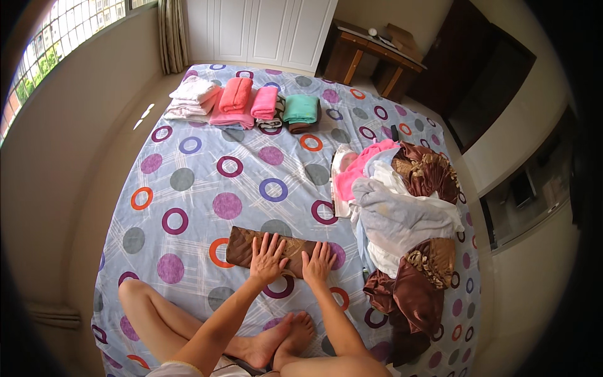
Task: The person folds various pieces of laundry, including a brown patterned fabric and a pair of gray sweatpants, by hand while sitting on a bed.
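Note:
In front of me on the bed lies a brown quilted cloth (240, 246), folded into a long flat strip that runs left to right. My left hand (269, 256) rests flat on its middle with the fingers spread. Nearer its right end, my right hand (319, 261) presses down on it, palm low and fingers stretched out. Neither hand grips anything. Parts of the cloth under both palms are hidden.
A loose heap of laundry (402, 217), grey, white, pink and shiny brown, lies to the right. Along the far edge sit folded white cloths (191, 97), pink towels (235, 100) and a green towel (300, 109). The bedsheet (207, 163) has circles. My crossed feet (286, 339) are close below.

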